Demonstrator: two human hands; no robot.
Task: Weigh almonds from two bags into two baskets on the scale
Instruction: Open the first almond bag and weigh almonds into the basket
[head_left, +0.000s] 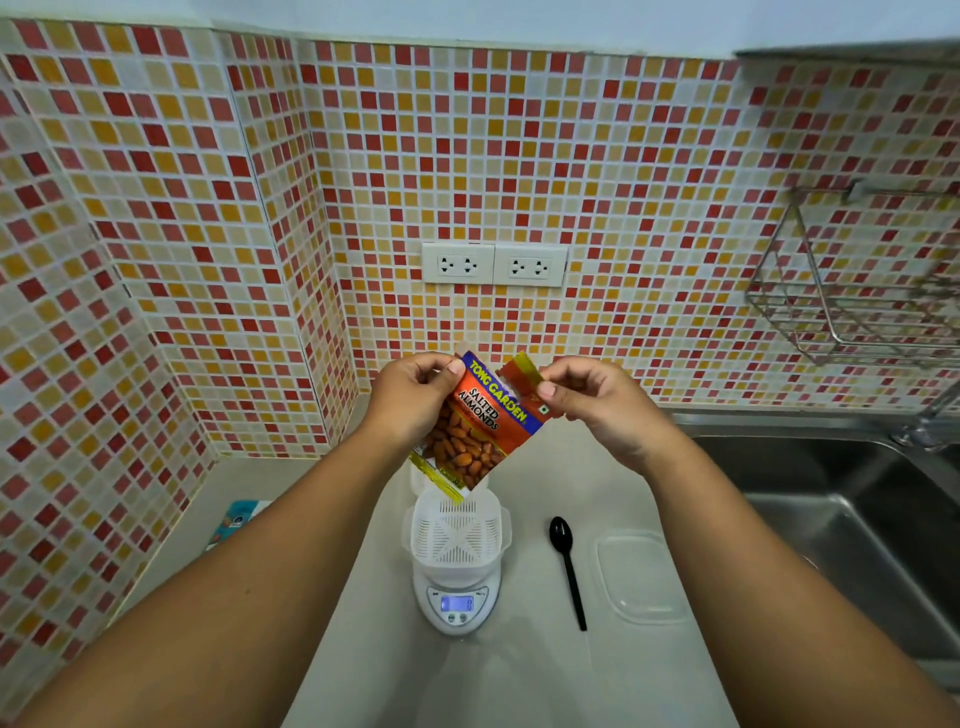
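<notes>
Above a white basket (457, 530) on the scale (457, 597), left hand (410, 397) & right hand (597, 402) both pinch the almond bag's (475, 431) top corners; black spoon (569, 569) lies nearby.

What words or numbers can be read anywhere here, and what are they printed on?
"TONG GARDEN": on the blue band of the almond bag, pinched by the left hand and right hand.
"SALTED ALMONDS": on the same bag, below the brand.
Small logo mark on the bag: too small to read.
Scale display and button labels: blurred, unreadable.
Blue packet on the counter at left: print too small to read.
</notes>
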